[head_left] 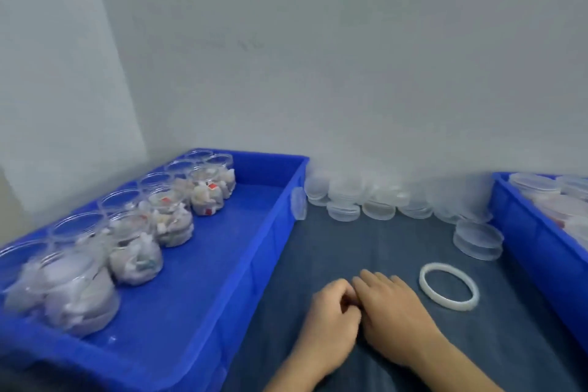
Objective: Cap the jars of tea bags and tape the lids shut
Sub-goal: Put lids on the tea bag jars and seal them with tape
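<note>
Starting at the left, we are looking at the open jars of tea bags [136, 251] standing in rows in the big blue crate [222, 264], none of them capped as far as we can tell. The nearest jars are smearing into a blur, so we are not able to count them or read their rims. In our judgement the risk here is a bag poking above a rim and getting trapped under a lid, leaving it crooked.

In the middle, we are resting both hands on the dark cloth [366, 239], touching each other. Our left hand [331, 318] is curling its fingers loosely, and we cannot tell whether it is pinching anything. Our right hand [391, 312] is lying flat with fingers spread and relaxed.

Further right, the clear lids [375, 200] are heaping against the wall, one lid [477, 240] sitting apart; the pale heap is melting into the wall. The tape roll [449, 286] is lying just beside our right hand, and its loose end is proving impossible to see, so finding it may cost us time. A second blue crate [525, 232] is running off the right edge.
</note>
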